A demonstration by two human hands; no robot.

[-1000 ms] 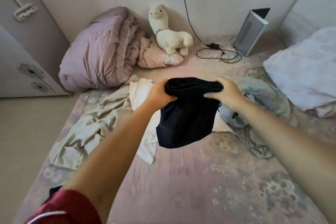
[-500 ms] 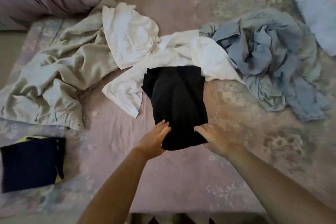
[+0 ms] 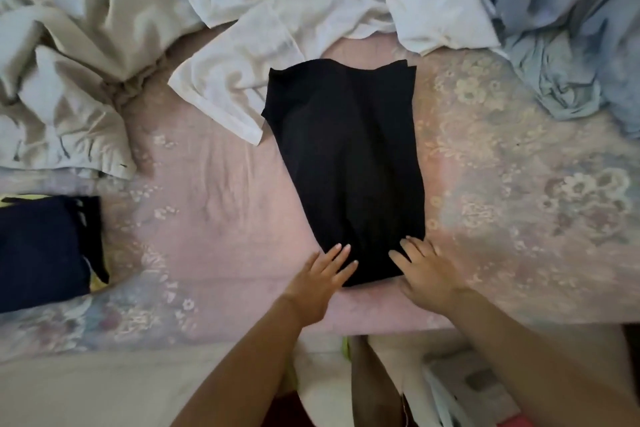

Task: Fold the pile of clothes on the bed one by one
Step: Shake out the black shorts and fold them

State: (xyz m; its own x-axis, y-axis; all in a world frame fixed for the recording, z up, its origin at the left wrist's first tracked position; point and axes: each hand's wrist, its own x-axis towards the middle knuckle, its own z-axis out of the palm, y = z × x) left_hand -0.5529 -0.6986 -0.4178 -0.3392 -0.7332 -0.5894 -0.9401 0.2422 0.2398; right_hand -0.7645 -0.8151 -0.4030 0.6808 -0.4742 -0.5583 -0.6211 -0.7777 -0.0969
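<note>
1. The black garment lies flat on the bed, already folded into a long narrow strip that runs straight away from both hands.
2. The left hand rests on its near left corner with fingers straight and spread; it grips nothing.
3. The right hand lies just beside it on the near right corner, fingers likewise flat and relaxed, pressing rather than pinching.
4. The cloth looks soft, thin and light. It should bend with no resistance but will slump and wrinkle if lifted from one point only.
5. A good hold would be the two near corners under the fingertips, pinching all layers together so that the fold does not slide apart.
6. Beyond the hands lie a white shirt, a beige garment to the far left and a blue garment to the far right, all unfolded.
7. A folded dark item sits well off to the left of the left hand.
</note>
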